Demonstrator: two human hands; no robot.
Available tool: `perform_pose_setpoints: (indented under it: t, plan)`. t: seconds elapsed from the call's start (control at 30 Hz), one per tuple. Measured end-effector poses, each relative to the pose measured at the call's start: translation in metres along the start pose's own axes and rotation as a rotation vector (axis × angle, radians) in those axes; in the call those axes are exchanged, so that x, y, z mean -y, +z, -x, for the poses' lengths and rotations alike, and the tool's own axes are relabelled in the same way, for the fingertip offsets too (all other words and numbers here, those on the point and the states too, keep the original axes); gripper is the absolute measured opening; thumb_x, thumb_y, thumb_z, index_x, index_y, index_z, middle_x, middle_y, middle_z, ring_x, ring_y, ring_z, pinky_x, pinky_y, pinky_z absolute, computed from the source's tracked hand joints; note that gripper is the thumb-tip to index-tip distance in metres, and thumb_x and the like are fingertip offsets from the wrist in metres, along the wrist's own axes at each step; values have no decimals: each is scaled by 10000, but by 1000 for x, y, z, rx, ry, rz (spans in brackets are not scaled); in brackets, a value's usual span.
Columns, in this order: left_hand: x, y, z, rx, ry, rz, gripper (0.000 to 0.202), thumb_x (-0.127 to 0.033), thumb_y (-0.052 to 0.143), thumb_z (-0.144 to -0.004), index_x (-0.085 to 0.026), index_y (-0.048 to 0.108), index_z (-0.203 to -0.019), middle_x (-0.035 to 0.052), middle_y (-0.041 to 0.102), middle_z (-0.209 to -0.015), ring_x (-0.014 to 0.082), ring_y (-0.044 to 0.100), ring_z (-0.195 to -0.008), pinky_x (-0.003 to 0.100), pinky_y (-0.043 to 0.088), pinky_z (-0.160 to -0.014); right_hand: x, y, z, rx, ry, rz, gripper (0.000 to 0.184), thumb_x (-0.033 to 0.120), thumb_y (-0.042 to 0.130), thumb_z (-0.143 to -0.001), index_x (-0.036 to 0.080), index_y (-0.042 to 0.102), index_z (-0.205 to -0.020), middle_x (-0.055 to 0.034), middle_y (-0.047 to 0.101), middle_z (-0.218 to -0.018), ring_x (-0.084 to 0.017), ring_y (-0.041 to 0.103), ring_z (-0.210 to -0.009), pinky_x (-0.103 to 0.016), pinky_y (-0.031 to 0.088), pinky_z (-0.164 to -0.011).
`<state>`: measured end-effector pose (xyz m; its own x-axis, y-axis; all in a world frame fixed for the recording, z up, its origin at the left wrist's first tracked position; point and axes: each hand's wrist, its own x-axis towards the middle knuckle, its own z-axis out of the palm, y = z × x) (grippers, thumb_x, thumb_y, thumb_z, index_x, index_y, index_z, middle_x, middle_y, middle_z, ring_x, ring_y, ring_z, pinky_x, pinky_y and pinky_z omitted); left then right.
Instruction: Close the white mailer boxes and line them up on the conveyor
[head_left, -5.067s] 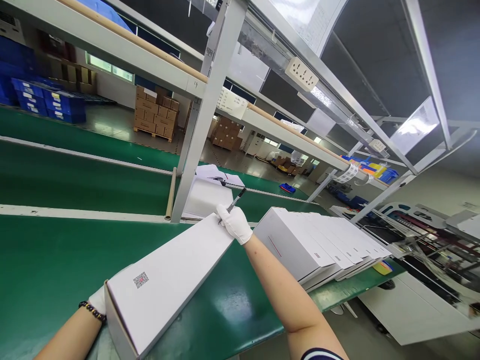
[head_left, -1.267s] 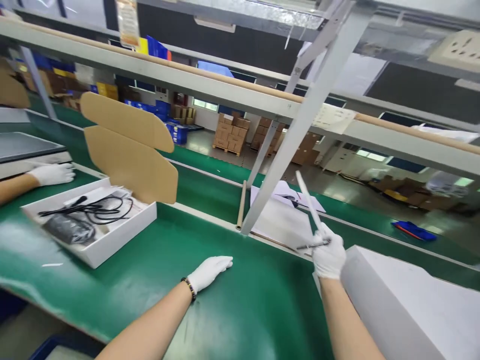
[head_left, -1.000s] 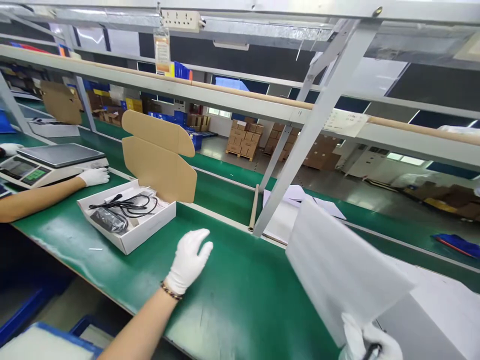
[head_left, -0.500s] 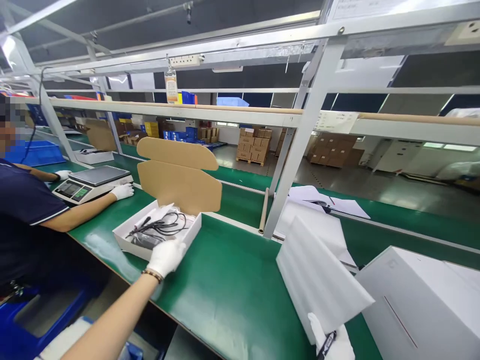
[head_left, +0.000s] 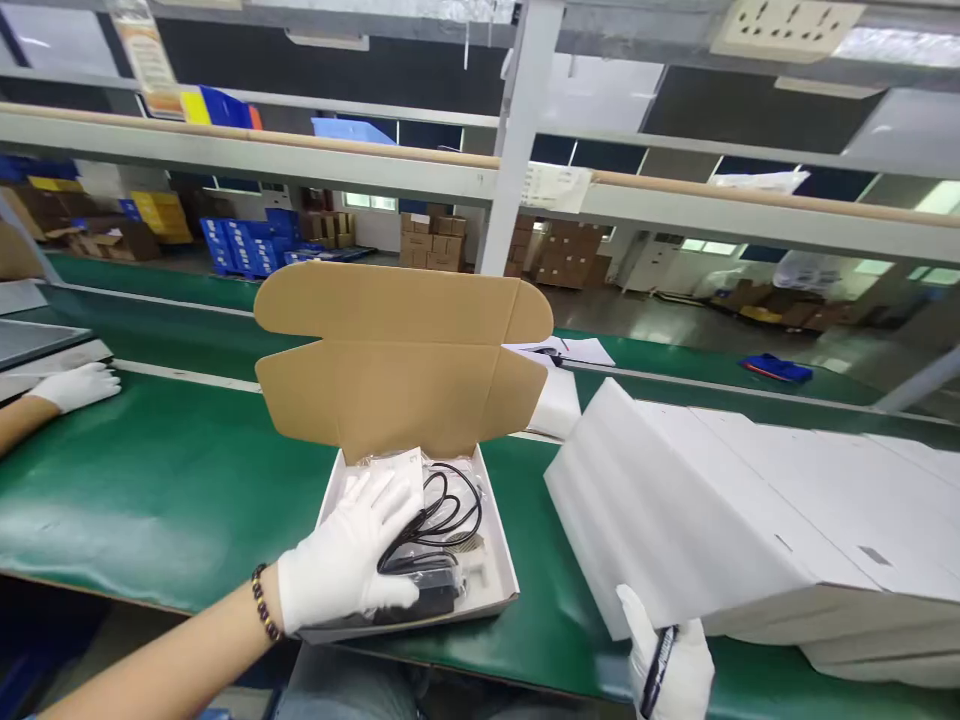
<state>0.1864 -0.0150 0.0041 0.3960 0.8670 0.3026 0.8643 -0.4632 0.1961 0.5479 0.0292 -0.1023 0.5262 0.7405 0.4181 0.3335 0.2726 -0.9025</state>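
Observation:
An open white carton (head_left: pixel 504 565) stands in front of me, its brown-inside lid (head_left: pixel 420 390) raised at the back. Inside it lie a coiled black cable (head_left: pixel 459 520), a black block in clear plastic (head_left: pixel 435 600) and a white paper piece (head_left: pixel 411 470). My left hand (head_left: pixel 349 560), in a white glove, lies with fingers spread over the carton's left side and its contents. At lower right, my gloved right hand (head_left: pixel 686 675) grips the lower edge of a white foam sheet (head_left: pixel 652 520). A black marker pen (head_left: pixel 658 668) is also held in that hand.
White boxes (head_left: pixel 795 490) stand in a row at right, behind the foam sheet. A co-worker's gloved hand (head_left: pixel 79 387) rests by a scale (head_left: pixel 45 350) at far left. A metal post (head_left: pixel 517 150) and shelf rail (head_left: pixel 375 165) cross beyond the green bench (head_left: pixel 187 480).
The view has swung right. The carton has come from the left to in front of me. My left hand went from the carton's near right edge to spread over its contents; the foam sheet leans against the boxes.

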Motion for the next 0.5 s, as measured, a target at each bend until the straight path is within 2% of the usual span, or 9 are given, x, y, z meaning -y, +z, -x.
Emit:
perform_pose_setpoints:
  t: [0.03,0.1,0.17,0.23,0.3,0.37,0.4,0.5]
  plan:
    - [8,7,-8,13,-26,-56,908,-550,699,-780,-181,327,-1521,178,337,-1567,418,277,-1424,619,211,-1155,3,-5,-1,-25,-2,-1,723,708,739,-610,141,661,-1052,-113,711,-906,-327,643,-986,-511,511,-977]
    - [18,24,-22,38,-112,-169,839,-546,642,-832,-117,359,-1496,210,446,-1481,403,389,-1356,581,304,-1124,11,-8,-1,-57,14,35,688,703,755,-577,137,673,-960,-123,712,-867,-337,650,-951,-524,508,-963]
    - [22,37,-32,58,-157,-242,739,-516,613,-859,-118,429,-1454,199,525,-1406,400,452,-1303,578,344,-1098,19,-5,2,-42,32,73,627,694,749,-577,143,673,-865,-135,711,-824,-342,664,-881,-534,527,-911]
    - [22,44,-35,91,-70,-221,592,-442,539,-918,-184,454,-1444,148,531,-1424,360,465,-1310,558,358,-1099,23,1,8,-2,22,80,568,669,732,-609,151,669,-833,-130,710,-788,-333,672,-832,-525,551,-860]
    - [21,44,-33,150,104,-135,527,-387,472,-957,-255,429,-1465,88,495,-1481,309,444,-1349,524,355,-1120,25,6,14,24,-31,60,518,632,712,-663,154,670,-857,-113,705,-758,-318,676,-815,-500,574,-825]
    - [21,41,-31,212,234,-51,553,-423,461,-961,-273,395,-1489,68,446,-1527,293,414,-1382,511,336,-1143,28,7,17,92,-166,55,444,571,668,-754,151,674,-899,-106,702,-753,-305,681,-811,-473,592,-789]
    - [21,41,-31,233,257,-21,586,-469,474,-948,-271,392,-1494,69,430,-1539,307,403,-1390,529,324,-1148,32,8,16,155,-252,59,392,524,637,-803,153,679,-922,-110,706,-778,-302,685,-825,-464,596,-782]
    - [21,46,-33,158,126,91,639,-587,544,-867,-274,507,-1423,63,510,-1479,358,438,-1354,593,313,-1139,60,13,8,419,-510,53,242,352,604,-848,192,688,-1010,-122,722,-990,-294,680,-965,-449,590,-832]
